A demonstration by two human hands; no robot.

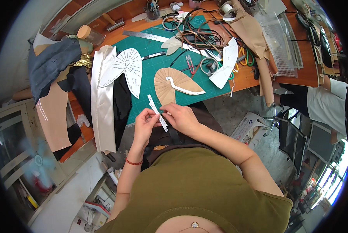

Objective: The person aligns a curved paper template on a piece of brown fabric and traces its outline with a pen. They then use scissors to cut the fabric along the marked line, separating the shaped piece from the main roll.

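The strip is held up at the near edge of the mat: its far end shows over the mat, its near end past that edge. Its long axis slants steeply, from far left to near right. The left hand has thumb and forefinger clamped on the strip near its middle, from the left; the right hand meets it from the other side, fingertips bunched together at its right edge, and whether they pinch or only touch it I cannot tell. So the strip lies right of the left fingers and left of the right ones, neither hand clearly nearer. On the mat, the brown fan lies just beyond the right hand, bearing a white curve; the white fan overlaps the mat's left edge; snips lie farther back
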